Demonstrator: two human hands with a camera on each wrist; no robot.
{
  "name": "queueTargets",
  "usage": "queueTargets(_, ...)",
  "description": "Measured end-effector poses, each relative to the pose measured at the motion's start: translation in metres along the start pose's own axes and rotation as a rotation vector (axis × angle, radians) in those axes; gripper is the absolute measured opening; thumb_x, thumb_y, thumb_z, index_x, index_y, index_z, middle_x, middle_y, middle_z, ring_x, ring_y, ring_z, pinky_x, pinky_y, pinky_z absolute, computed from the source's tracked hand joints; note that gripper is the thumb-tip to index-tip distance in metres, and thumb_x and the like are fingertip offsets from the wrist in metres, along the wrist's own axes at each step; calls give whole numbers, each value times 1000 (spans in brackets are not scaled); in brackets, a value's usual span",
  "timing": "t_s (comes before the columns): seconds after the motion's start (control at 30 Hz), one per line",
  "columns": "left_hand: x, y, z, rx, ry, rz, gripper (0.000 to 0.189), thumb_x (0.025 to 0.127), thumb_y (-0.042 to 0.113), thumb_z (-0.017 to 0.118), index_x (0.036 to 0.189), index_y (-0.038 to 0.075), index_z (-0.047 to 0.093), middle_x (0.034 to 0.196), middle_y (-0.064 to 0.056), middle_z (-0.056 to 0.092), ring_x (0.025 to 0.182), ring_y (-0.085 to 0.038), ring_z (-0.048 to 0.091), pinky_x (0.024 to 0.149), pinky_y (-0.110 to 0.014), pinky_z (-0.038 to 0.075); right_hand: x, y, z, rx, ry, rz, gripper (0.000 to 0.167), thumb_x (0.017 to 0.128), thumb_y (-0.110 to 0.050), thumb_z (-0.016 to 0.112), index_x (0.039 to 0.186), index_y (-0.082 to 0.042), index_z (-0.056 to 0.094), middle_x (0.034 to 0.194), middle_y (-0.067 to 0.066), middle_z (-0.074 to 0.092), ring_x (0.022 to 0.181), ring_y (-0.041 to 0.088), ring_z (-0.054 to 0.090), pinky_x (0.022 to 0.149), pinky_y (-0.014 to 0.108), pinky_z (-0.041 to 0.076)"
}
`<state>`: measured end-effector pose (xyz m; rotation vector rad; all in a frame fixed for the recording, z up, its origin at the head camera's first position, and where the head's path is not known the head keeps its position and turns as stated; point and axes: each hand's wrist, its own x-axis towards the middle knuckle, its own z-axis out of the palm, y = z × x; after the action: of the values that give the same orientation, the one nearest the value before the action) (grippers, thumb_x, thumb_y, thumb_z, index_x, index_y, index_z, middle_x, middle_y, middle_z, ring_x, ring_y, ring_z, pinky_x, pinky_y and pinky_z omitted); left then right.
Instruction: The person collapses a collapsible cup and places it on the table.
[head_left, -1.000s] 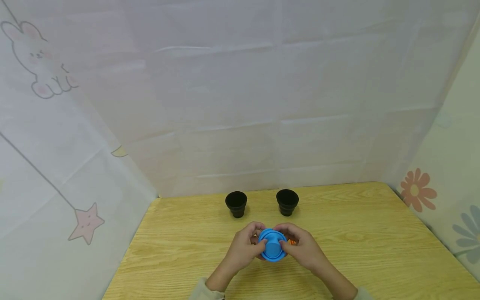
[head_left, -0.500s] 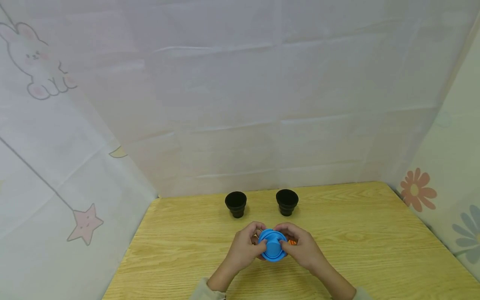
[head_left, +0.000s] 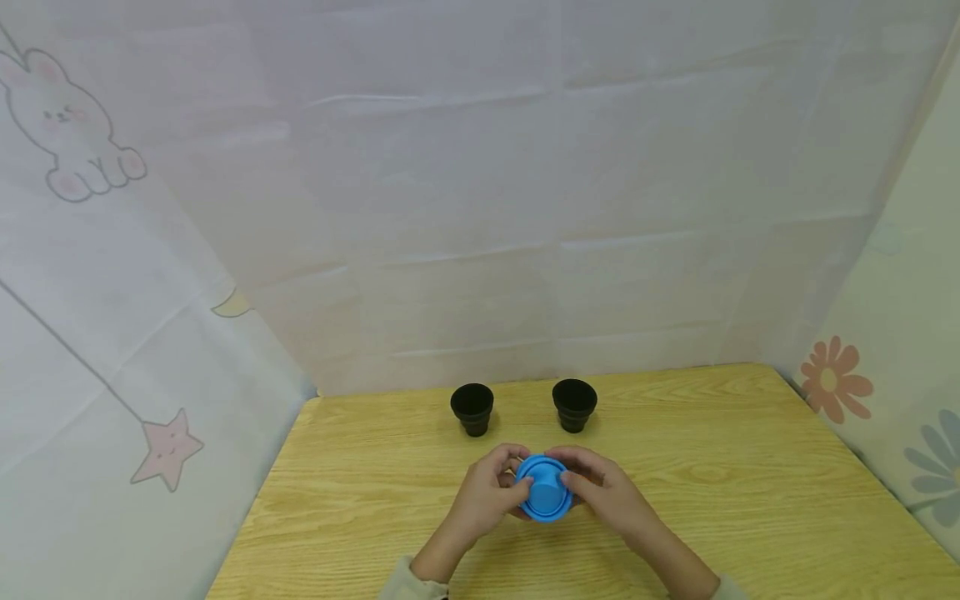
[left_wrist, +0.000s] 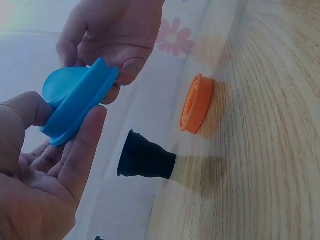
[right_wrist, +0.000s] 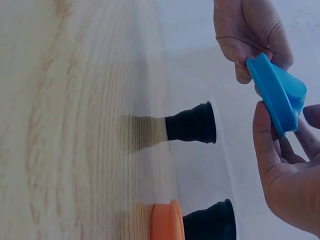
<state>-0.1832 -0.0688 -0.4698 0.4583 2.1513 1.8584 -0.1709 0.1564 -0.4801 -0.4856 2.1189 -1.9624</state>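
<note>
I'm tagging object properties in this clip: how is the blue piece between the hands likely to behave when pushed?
The blue piece probably flexes, since its bulge leans to one side of the rim. It is likely light: the left hand and right hand hold it near its edges. Set down bulge-first, it might rock on that uneven side.

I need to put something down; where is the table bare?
The table is bare from left hand to left edge and right hand to right edge. Crowded: the middle, with black cups, the held blue piece and an orange piece.
</note>
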Motion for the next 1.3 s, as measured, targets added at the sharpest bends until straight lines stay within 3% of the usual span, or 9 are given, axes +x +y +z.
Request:
queueTargets(0.07,-1,0,0,-8,-12,-9,34,94,10,68,126,4,59,97,-6,66,80,-17,71,66,-47,63,0,-1,-1,28,-10,9,46,104,-24,59,141,2,51,131,20,60,108,19,67,82,34,60)
queueTargets(0.3,-4,3,-2,-50,-76,-27,31,98,13,65,126,2,56,102,-9,65,84,-22,73,67,-49,62,-1,-6,1,-22,-12,17,44,102,-25,63,136,1,55,125,19,61,108,21,66,86,29,57)
queueTargets(0.43,-5,4,-2,-58,-98,-28,34,100,23,65,126,2,55,104,-9,65,84,-22,73,68,-51,62,-2,-8,3,-39,-15,20,44,101,-25,64,136,1,55,124,19,62,107,26,65,85,29,58)
queueTargets(0.6,-5,5,-2,-43,-85,-32,38,99,31,67,124,3,58,102,-9,66,83,-22,73,65,-46,62,-3,-10,4,-84,14,5,42,100,-26,65,133,-1,58,121,16,64,106,27,63,83,29,57)
queueTargets(0.87,-4,4,-1,-28,-66,-42,33,98,26,69,120,4,59,99,-8,68,79,-23,73,62,-44,62,-4,-7,5,-138,28,-30,33,99,-26,67,127,-8,64,119,12,67,110,29,61,88,30,54)
queueTargets(1.3,-2,3,1,63,-48,1,26,97,19,70,117,5,60,97,-4,68,68,-16,71,58,-43,62,-4,-8,8,-158,58,-38,29,97,-24,70,122,-9,66,113,11,68,100,22,62,80,30,55)
